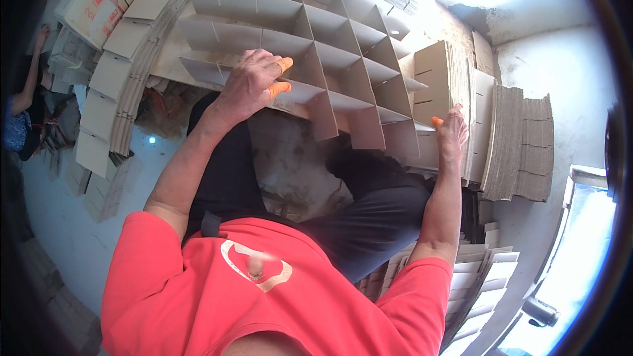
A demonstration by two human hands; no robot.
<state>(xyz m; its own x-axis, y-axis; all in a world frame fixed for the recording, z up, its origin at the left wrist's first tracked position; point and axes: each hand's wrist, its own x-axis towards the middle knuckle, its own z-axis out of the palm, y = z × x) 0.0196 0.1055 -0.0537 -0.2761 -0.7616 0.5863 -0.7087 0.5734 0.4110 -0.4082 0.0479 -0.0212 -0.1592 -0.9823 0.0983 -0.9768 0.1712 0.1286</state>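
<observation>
A cardboard divider grid (343, 69) of interlocked slotted strips lies in front of me on a work surface. My left hand (249, 86) is over its near left part, with orange covers on the thumb and forefinger. Those two fingertips are apart, and nothing shows between them. To the right of the grid stands a stack of slotted cardboard strips (432, 79). At its near edge my right hand (453, 133) has curled fingers and an orange-covered thumb around a cardboard strip. Exactly how many strips it grips is hidden.
More stacked strips (517, 142) stand at the right by the wall. A long row of cardboard pieces (109, 82) runs down the left, beside a carton (99, 0). Further stacks (475, 277) are at lower right. Another person's arm (30, 76) shows at far left.
</observation>
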